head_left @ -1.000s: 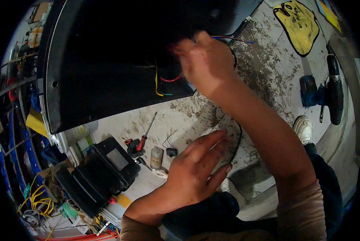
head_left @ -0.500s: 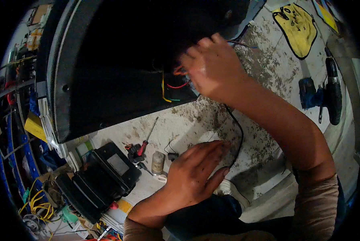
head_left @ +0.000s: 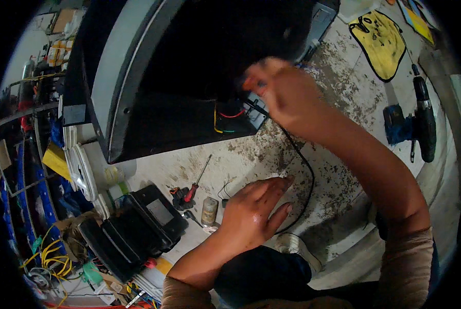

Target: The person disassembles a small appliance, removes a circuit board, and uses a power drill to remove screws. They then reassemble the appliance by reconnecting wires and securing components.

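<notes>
A large black housing point(head_left: 179, 126) with a grey edge fills the upper middle. At its lower right opening, my right hand point(head_left: 289, 98) is blurred, fingers curled, with what looks like an orange wire point(head_left: 249, 82) at the fingertips. A yellow wire point(head_left: 215, 118) and a red wire point(head_left: 233, 114) hang inside the opening. From near that hand, a black cable point(head_left: 311, 172) curves down toward my left hand point(head_left: 253, 213). Empty and open, the left hand hovers above the floor with its thumb apart. Beside it lie a small black connector point(head_left: 225, 203) and a cylindrical can point(head_left: 209, 211).
A red-handled screwdriver point(head_left: 192, 193) lies left of the can, beside an open black case point(head_left: 132, 232). To the right are a cordless drill point(head_left: 425, 116) and a yellow cloth pouch point(head_left: 378, 44). Blue shelving point(head_left: 29, 180) and a white bucket point(head_left: 112, 172) stand at left. My shoe point(head_left: 294, 244) is below.
The black housing has shifted right in view and looks turned. My right hand has drawn slightly right and down, the orange wire moving with it. The left hand has barely moved.
</notes>
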### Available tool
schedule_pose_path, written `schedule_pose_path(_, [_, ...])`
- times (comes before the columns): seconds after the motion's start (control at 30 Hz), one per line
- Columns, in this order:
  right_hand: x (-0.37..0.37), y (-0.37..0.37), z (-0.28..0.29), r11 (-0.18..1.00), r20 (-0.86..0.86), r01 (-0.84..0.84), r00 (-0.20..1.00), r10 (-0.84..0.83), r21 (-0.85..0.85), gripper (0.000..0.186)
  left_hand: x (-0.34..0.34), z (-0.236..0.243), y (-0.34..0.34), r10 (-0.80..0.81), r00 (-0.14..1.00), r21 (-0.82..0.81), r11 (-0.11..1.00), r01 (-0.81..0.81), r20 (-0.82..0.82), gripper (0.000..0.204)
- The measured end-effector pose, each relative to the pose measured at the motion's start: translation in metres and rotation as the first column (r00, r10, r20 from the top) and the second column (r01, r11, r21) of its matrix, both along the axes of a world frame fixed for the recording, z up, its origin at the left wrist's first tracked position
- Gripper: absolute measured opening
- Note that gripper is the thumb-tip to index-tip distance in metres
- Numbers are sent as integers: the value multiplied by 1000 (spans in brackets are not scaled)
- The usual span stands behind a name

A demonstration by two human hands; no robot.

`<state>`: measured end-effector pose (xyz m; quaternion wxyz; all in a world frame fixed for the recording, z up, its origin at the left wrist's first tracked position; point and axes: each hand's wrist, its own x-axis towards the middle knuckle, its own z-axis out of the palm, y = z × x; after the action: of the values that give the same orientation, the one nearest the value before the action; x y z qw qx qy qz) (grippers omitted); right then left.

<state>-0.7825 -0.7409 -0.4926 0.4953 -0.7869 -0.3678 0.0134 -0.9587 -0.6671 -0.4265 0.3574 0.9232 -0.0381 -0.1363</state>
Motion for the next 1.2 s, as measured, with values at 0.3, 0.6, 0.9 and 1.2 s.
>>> schedule_pose_path(0.3, [61, -33, 7, 871, -565, 201, 818, 102, 449, 25, 10, -10, -21, -84, 994, -22, 996, 83, -68, 41])
schedule_pose_path(0.6, [59, -41, 14, 879, -636, 216, 762, 121, 426, 21, 23, -17, -28, -106, 991, -49, 994, 102, -87, 43])
schedule_pose_path(0.9, [44, -32, 22, 879, -684, 391, 722, -110, 272, 32, 25, -16, -28, -84, 988, -38, 996, 80, -129, 42])
schedule_pose_path(1.2, [55, -19, -22, 713, -599, 390, 799, 52, 583, 34, 18, -19, -20, -95, 992, -44, 995, 92, -77, 46])
